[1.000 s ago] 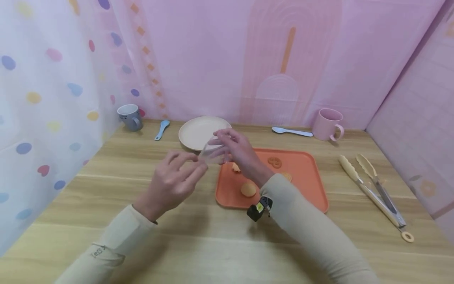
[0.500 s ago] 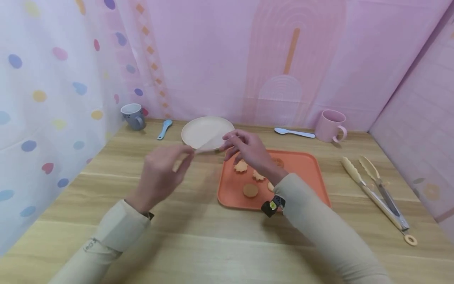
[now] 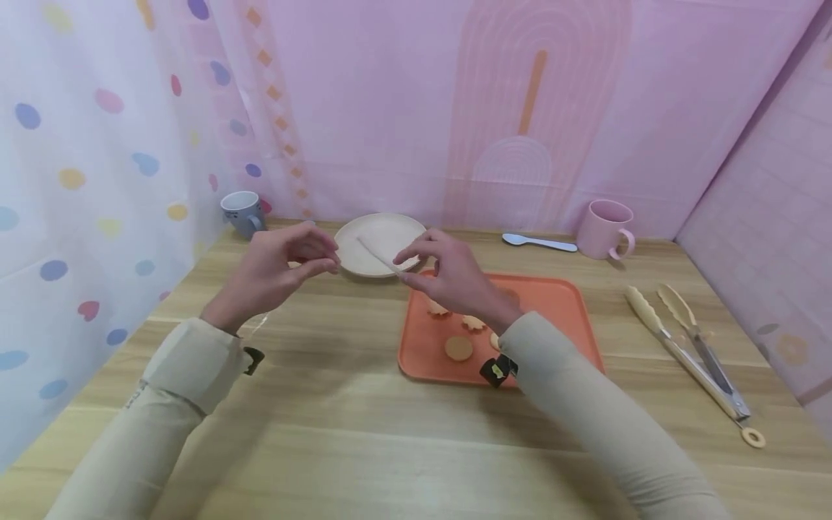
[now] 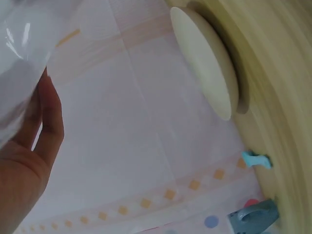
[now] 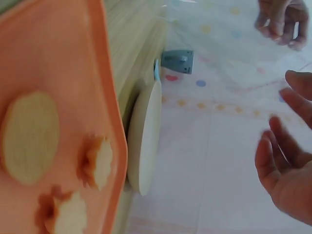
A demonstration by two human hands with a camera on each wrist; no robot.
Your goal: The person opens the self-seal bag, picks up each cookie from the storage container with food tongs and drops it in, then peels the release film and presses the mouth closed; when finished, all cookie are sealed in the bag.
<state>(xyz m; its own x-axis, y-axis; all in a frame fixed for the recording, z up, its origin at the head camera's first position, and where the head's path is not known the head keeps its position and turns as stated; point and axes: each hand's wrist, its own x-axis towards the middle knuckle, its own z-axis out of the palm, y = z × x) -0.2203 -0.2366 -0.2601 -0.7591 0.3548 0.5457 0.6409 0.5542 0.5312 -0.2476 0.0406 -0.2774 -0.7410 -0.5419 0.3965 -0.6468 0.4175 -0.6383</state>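
Note:
Clear plastic film [image 4: 24, 29] with glossy highlights covers part of the left hand in the left wrist view. A thin pale edge of the film [image 3: 378, 256] shows in the head view, above the plate. My left hand [image 3: 276, 267] pinches the film between thumb and fingertips, left of the plate. Opposite it, my right hand [image 3: 451, 274] hovers over the tray, its thumb at the film's edge. In the right wrist view the right hand's fingers [image 5: 278, 165] are bent and apart. How far the film spreads is hard to see.
An orange tray [image 3: 559, 339] carries a round brown cookie [image 3: 458, 349] and scalloped cookies [image 3: 473, 323]. Behind are a cream plate [image 3: 383, 225], a blue-grey mug [image 3: 242, 215], a pale spoon [image 3: 539, 243] and a pink mug [image 3: 601, 231]. Tongs [image 3: 689, 354] lie right.
My left hand has moved left and up, away from the right hand. The film's edge now slants down toward the right thumb. The right hand stays over the tray, slightly turned.

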